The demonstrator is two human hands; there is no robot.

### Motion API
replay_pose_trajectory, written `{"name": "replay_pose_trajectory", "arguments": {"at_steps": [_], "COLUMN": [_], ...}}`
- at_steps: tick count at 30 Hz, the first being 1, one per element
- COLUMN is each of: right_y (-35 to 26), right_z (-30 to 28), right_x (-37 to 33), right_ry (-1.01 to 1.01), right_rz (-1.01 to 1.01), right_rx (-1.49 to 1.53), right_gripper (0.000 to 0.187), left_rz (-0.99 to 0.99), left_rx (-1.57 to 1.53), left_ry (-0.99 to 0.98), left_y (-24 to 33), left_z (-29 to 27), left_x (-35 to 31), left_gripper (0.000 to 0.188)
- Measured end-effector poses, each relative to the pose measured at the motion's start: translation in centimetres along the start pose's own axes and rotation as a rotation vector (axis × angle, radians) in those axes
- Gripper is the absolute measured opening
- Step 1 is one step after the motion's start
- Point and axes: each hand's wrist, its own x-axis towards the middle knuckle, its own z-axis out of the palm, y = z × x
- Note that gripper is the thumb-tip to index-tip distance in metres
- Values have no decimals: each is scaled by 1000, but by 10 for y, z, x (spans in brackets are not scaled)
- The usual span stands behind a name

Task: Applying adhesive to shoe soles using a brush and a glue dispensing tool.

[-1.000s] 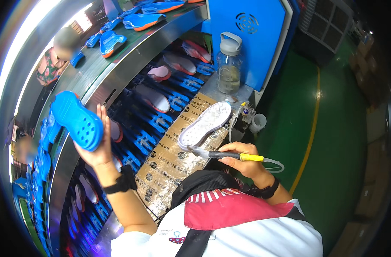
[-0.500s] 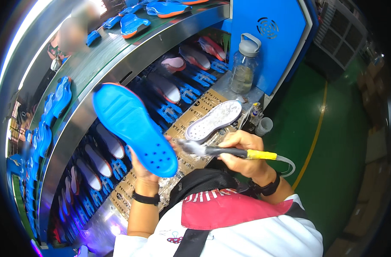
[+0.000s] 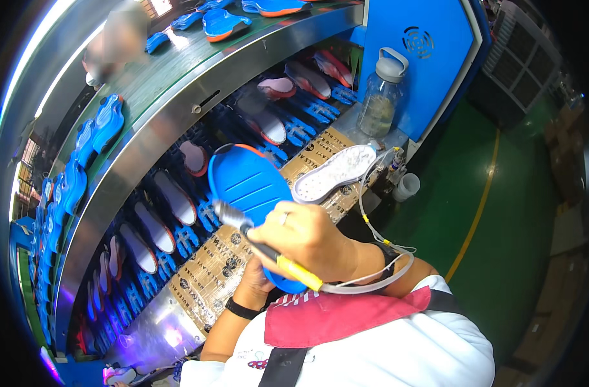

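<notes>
A blue shoe sole (image 3: 249, 187) with a thin orange rim lies tilted in my left hand (image 3: 254, 280). The fingers of that hand are closed round its near end and partly hidden. My right hand (image 3: 304, 235), above the sole, grips a glue brush (image 3: 265, 251) with a black and yellow handle and a pale hose trailing from its end. The grey-white bristles are at the sole's left edge; whether they touch it I cannot tell. A white sole (image 3: 336, 173) with small holes and white matter inside lies on the cardboard (image 3: 207, 264) beyond my right hand.
A conveyor (image 3: 172, 68) carrying several blue soles (image 3: 108, 119) curves across the left and far side. Below it, shoes (image 3: 154, 226) sit on blue holders. A clear bottle (image 3: 379, 106) stands by the blue cabinet (image 3: 426, 71), a white cup (image 3: 407, 187) at the bench's right end.
The blue sole has moved right and nearer my body, turning in my left hand. My right hand has swung left over it with the brush, whose bristles passed from its right side to its left.
</notes>
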Motion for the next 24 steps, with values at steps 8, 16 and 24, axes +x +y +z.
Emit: {"name": "replay_pose_trajectory", "arguments": {"at_steps": [8,16,24], "right_y": [-3,-29,-48], "right_z": [14,30,66], "right_x": [-7,-10,-16], "right_ry": [143,-104,-104], "right_rz": [56,140,27], "right_rx": [221,605,501], "right_gripper": [25,18,26], "left_rz": [146,171,294], "left_rx": [-58,-200,-134], "left_ry": [-71,-84,-257], "left_y": [12,35,64], "left_z": [-22,-64,-55], "left_x": [-20,-35,-49], "left_gripper": [69,70,90]}}
